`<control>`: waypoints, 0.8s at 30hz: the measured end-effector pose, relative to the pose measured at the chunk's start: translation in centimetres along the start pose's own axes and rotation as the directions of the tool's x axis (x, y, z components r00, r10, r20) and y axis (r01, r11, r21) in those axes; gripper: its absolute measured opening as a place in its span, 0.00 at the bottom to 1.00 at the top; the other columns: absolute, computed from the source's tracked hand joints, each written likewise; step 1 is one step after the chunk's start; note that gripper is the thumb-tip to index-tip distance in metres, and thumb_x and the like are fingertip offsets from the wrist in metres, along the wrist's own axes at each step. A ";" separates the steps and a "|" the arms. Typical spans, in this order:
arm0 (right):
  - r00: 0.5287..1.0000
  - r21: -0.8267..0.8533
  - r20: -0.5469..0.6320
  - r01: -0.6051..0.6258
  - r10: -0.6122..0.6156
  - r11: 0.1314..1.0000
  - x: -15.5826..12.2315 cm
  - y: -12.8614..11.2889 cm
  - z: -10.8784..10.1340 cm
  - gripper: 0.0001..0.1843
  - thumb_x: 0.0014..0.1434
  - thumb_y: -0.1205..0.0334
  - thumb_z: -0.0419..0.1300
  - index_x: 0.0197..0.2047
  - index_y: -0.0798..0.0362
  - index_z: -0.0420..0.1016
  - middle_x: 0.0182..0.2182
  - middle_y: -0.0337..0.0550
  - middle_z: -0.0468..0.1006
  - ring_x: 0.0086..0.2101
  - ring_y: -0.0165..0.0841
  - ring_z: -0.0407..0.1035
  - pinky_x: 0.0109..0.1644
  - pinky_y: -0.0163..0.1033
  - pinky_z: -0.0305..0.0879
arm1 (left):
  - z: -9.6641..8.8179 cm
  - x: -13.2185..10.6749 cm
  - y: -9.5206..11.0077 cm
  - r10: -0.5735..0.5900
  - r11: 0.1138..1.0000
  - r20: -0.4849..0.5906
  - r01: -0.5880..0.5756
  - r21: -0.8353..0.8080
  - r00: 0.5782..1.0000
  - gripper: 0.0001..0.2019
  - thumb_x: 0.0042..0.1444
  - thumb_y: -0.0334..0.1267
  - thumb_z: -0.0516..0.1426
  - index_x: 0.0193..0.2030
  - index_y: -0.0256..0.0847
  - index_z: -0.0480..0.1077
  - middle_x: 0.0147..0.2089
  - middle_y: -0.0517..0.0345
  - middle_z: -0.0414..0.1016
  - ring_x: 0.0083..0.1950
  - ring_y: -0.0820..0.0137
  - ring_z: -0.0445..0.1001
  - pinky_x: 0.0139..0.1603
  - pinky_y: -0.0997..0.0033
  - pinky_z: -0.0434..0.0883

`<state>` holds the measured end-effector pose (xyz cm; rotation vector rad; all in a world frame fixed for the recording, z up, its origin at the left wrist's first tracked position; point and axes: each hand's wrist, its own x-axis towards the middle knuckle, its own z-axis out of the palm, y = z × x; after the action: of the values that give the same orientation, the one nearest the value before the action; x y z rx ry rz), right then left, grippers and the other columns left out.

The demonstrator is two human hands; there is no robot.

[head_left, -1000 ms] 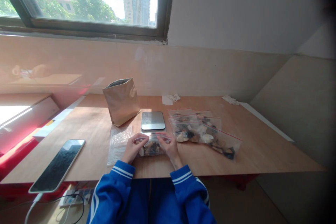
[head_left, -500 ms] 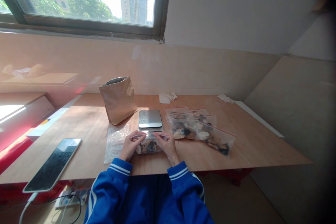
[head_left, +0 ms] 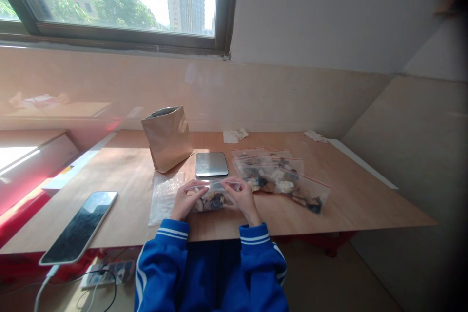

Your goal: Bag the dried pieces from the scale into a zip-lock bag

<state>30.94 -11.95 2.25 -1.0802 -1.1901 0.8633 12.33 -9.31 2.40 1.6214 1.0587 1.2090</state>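
Observation:
Both my hands pinch the top edge of a small clear zip bag (head_left: pixel 213 199) filled with mixed dark and pale pieces, held just above the wooden table (head_left: pixel 351 200) near its front edge. My left hand (head_left: pixel 187 200) grips the bag's left end, fingers closed on the strip. My right hand (head_left: pixel 243 197) grips the right end the same way. A small silver kitchen scale (head_left: pixel 211 164) lies right behind the bag.
A brown paper pouch (head_left: pixel 167 137) stands open behind left. A stack of empty clear bags (head_left: pixel 164 195) lies left of my hands. Several filled zip bags (head_left: pixel 283 180) lie to the right. A phone (head_left: pixel 81 225) with a cable rests front left. Crumpled tissues (head_left: pixel 236 134) sit at the back.
My hands have kept hold of the bag's top edge, shifting slightly apart along it. The view has shifted a little.

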 end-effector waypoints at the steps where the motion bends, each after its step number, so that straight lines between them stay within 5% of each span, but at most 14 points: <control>1: 1.000 0.006 0.016 0.004 -0.004 1.000 0.1 -0.4 -0.1 0.12 0.51 0.52 0.65 0.31 0.53 0.78 0.29 0.43 0.79 0.31 0.35 0.72 0.38 0.39 0.68 | 0.0 0.0 0.4 0.024 1.000 -0.007 -0.024 0.019 1.000 0.11 0.50 0.45 0.63 0.35 0.41 0.79 0.38 0.54 0.80 0.42 0.62 0.76 0.46 0.66 0.70; 9: 0.994 -0.006 0.037 0.101 -0.101 0.995 -1.0 -1.7 -0.4 0.10 0.53 0.53 0.65 0.30 0.52 0.79 0.28 0.43 0.77 0.31 0.35 0.69 0.36 0.39 0.66 | -0.5 -0.3 2.7 0.178 0.971 -0.062 -0.165 0.174 0.982 0.09 0.50 0.45 0.63 0.29 0.42 0.79 0.32 0.55 0.79 0.38 0.63 0.75 0.47 0.64 0.67; 18: 0.998 0.000 -0.002 0.065 -0.065 0.998 -1.4 -2.4 -0.9 0.12 0.54 0.52 0.65 0.35 0.53 0.81 0.33 0.44 0.80 0.36 0.35 0.72 0.42 0.39 0.68 | -0.2 -1.2 4.1 -0.037 0.999 -0.008 0.037 0.004 0.999 0.13 0.50 0.47 0.63 0.34 0.39 0.78 0.36 0.53 0.80 0.41 0.63 0.75 0.43 0.67 0.70; 24: 0.996 -0.027 -0.052 0.071 -0.073 0.997 -1.5 -2.7 -0.3 0.11 0.53 0.53 0.65 0.31 0.54 0.79 0.29 0.42 0.79 0.33 0.33 0.72 0.39 0.37 0.68 | -0.1 -1.3 4.2 -0.072 0.997 -0.005 0.071 -0.029 0.997 0.12 0.49 0.46 0.63 0.33 0.38 0.78 0.34 0.54 0.79 0.38 0.65 0.75 0.41 0.69 0.70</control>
<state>30.92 -14.23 4.37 -1.0677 -1.1909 0.7616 12.61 -11.80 6.07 1.5459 1.0895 1.1774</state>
